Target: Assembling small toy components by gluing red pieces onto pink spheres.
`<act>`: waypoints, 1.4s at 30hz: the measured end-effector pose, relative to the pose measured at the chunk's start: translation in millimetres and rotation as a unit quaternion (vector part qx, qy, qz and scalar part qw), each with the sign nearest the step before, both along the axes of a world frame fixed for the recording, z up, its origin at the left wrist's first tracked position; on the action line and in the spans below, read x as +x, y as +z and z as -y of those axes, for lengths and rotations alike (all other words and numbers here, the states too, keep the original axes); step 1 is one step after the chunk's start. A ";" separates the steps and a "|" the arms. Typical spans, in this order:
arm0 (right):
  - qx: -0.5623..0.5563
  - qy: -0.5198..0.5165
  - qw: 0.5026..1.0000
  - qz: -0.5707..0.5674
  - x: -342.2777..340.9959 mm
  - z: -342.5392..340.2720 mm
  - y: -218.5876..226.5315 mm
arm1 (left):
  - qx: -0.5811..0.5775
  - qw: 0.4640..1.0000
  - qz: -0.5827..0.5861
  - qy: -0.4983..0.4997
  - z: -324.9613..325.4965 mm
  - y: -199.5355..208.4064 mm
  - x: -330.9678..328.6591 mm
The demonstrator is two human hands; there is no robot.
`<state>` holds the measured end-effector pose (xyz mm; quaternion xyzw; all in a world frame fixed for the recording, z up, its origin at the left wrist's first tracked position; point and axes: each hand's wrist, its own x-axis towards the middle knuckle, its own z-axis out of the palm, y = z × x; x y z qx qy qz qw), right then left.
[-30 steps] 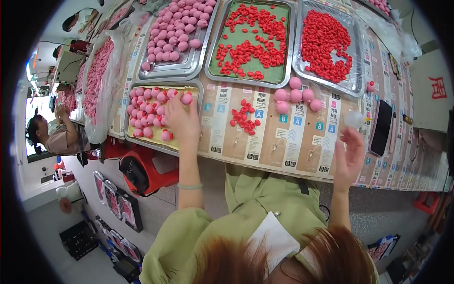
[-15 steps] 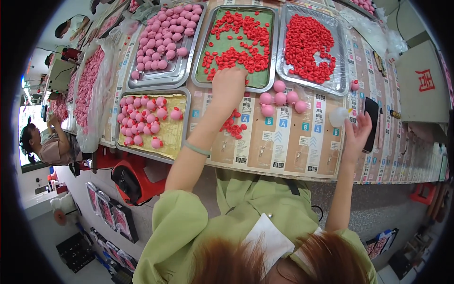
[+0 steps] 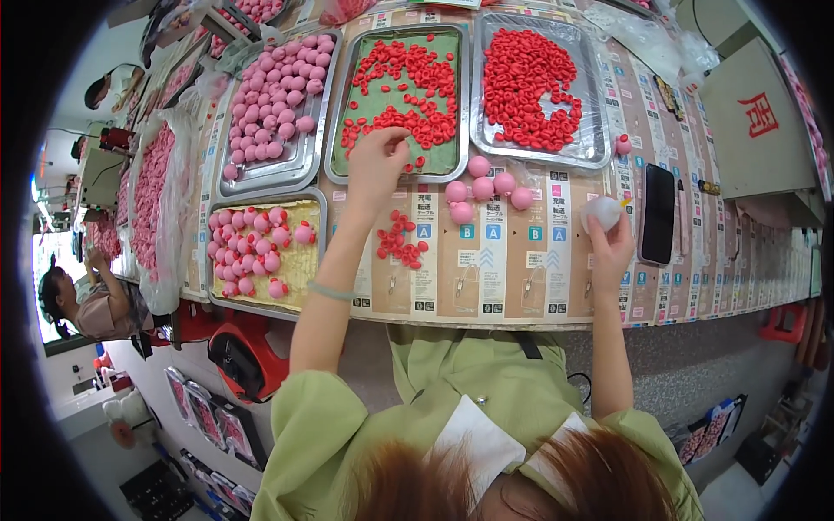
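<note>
My left hand (image 3: 380, 167) hovers at the near edge of a metal tray with a green lining (image 3: 380, 94), which holds small red ring-like pieces (image 3: 421, 122). Its fingers are curled together, and what they hold, if anything, is hidden. On the right, my right hand (image 3: 612, 249) has its fingers around a small white squeeze bottle (image 3: 601, 211) with a yellow tip. Several plain pink balls (image 3: 481, 188) sit on the table between my hands. A loose heap of red pieces (image 3: 400, 240) lies by my left wrist.
A tray lined in yellow (image 3: 300, 276) holds pink balls with red pieces attached. Behind it stands a tray of plain pink balls (image 3: 276, 103). Another tray of red pieces (image 3: 530, 94) is at the back right. A dark phone (image 3: 657, 214) lies right of the bottle. A person (image 3: 95, 300) sits far left.
My right hand, earlier spread beside the squeeze bottle, has closed its fingers around it. My left hand stays at the green-lined tray with curled fingers. The whole view has shifted a little.
</note>
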<state>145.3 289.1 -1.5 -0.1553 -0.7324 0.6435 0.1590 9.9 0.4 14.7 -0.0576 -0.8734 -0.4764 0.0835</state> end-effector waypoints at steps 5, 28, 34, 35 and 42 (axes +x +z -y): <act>-0.264 0.008 0.964 -0.027 17.3 23.6 39.4 | 0.477 0.828 0.287 -0.071 1.6 27.3 52.9; -0.132 0.107 0.985 0.024 43.6 62.9 80.8 | 0.614 0.704 0.358 -0.007 -45.8 26.6 139.6; -0.069 0.133 0.984 -0.101 41.4 67.2 82.4 | 0.653 0.635 0.413 0.007 -41.0 29.9 140.7; -0.070 0.133 0.984 -0.100 42.1 67.1 82.2 | 0.653 0.635 0.413 0.008 -39.9 28.0 141.5; 0.071 0.147 0.979 -0.119 45.6 66.5 79.4 | 0.691 0.582 0.429 -0.018 -40.0 25.3 143.6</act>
